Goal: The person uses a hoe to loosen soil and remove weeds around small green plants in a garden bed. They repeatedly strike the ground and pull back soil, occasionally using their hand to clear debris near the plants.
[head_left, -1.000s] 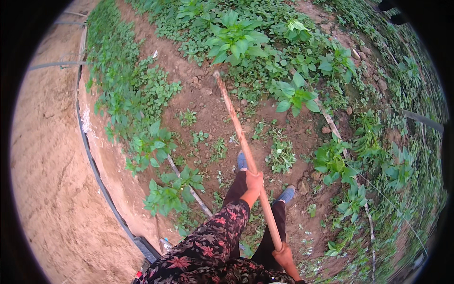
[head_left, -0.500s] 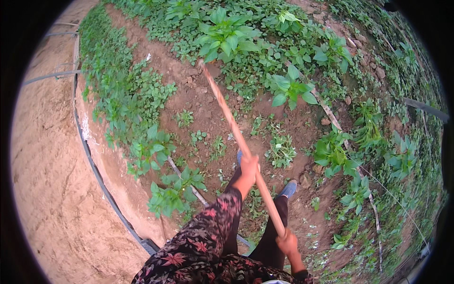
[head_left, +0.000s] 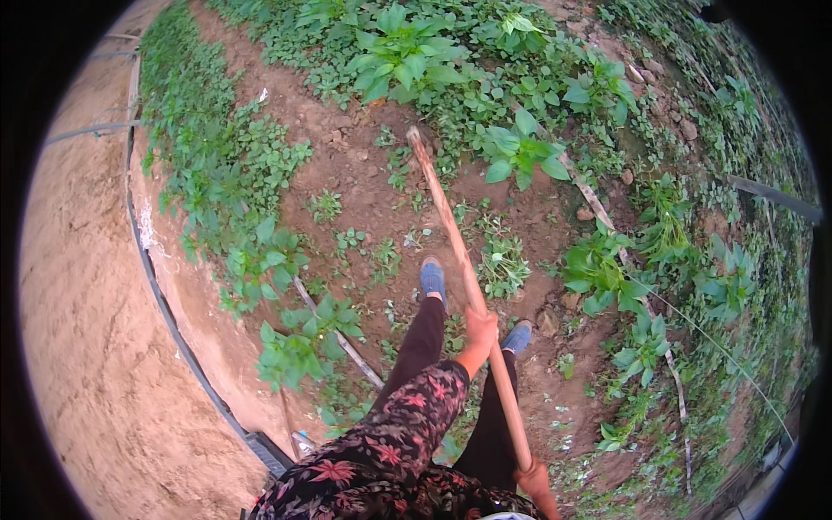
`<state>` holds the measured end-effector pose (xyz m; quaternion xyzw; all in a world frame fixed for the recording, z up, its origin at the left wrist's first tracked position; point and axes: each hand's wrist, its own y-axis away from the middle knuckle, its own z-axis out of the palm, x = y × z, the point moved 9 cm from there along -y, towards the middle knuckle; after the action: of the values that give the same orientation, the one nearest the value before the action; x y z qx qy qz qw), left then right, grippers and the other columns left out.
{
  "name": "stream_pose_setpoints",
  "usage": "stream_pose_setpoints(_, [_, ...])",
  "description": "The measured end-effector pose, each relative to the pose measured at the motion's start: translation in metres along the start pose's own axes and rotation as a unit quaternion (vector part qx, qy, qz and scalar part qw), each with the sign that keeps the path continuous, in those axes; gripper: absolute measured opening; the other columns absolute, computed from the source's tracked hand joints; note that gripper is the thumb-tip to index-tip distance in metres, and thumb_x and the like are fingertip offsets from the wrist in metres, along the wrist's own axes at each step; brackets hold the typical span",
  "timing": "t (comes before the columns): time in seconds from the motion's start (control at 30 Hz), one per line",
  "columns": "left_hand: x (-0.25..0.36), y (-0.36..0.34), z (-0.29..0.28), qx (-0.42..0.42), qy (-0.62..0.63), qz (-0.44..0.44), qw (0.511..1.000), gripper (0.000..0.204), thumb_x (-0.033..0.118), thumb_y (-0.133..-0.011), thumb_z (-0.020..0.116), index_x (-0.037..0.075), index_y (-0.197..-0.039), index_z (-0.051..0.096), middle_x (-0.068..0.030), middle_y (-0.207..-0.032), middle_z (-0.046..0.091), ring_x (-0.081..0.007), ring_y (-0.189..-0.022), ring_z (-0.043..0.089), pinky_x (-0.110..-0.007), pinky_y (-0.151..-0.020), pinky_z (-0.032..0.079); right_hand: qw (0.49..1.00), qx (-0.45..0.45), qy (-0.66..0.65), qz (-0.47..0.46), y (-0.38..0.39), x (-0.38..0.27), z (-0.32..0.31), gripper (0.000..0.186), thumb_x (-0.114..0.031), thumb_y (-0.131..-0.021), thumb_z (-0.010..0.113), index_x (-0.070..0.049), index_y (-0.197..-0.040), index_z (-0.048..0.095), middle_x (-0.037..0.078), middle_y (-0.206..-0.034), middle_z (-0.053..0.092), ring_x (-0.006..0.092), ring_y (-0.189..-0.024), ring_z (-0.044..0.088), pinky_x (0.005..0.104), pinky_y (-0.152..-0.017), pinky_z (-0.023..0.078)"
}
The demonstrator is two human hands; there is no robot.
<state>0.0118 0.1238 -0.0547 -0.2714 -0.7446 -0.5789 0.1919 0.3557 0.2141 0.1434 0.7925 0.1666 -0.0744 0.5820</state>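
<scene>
Wooden pole (head_left: 458,246) slants over the brown soil (head_left: 342,165), passing between 2 blue shoes (head_left: 432,280) in the view, its far end near a large leafy plant (head_left: 406,59). The left hand (head_left: 481,329) has its grip wrapped around the shaft partway along, while the right hand (head_left: 532,477) has its grip closed on the near end, beside dark trousers (head_left: 488,438).

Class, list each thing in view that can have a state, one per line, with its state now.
Left hand: closed around the wooden pole
Right hand: closed near the pole's lower end
Wooden pole: held slantwise; ground contact unclear
Left shoe: worn, farther forward
Right shoe: worn, farther back
Large leafy plant: upright, green
Soil: bare in patches
</scene>
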Motion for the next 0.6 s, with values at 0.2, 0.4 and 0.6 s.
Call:
stream_pose_setpoints(0.2, [-0.079, 0.125, -0.011, -0.01, -0.008, -0.126, 0.992, 0.035, 0.007, -0.078, 0.061, 0.006, -0.097, 0.033, -0.0059, -0.058, 0.047, -0.0165, -0.038, 0.048, -0.031, -0.031, 0.039, 0.99, -0.01, 0.113, 0.082, 0.088, 0.111, -0.007, 0.034, -0.026, -0.061, 0.067, -0.004, -0.085, 0.054, 0.023, -0.075, 0.061, 0.0427, -0.075, 0.061, 0.0477, -0.065, 0.05])
stream_pose_setpoints(0.4, [-0.118, 0.153, -0.021, -0.041, 0.02, -0.156, 0.987, 0.038, 0.009, -0.077, 0.062, 0.007, -0.098, 0.031, -0.0063, -0.06, 0.046, -0.0168, -0.039, 0.049, -0.031, -0.032, 0.04, 0.979, -0.041, 0.154, 0.124, 0.13, 0.146, -0.01, 0.032, -0.027, -0.063, 0.065, -0.007, -0.085, 0.054, 0.021, -0.074, 0.063, 0.0424, -0.073, 0.061, 0.0489, -0.065, 0.05])
stream_pose_setpoints(0.6, [-0.009, 0.045, 0.022, -0.044, 0.083, -0.02, 0.995, 0.026, 0.007, -0.079, 0.061, 0.006, -0.086, 0.036, -0.0045, -0.06, 0.046, -0.0156, -0.04, 0.048, -0.03, -0.033, 0.039, 0.994, 0.04, 0.105, 0.015, 0.006, 0.047, -0.028, 0.031, -0.019, -0.063, 0.063, -0.004, -0.089, 0.055, 0.026, -0.076, 0.06, 0.0446, -0.075, 0.06, 0.0481, -0.064, 0.049])
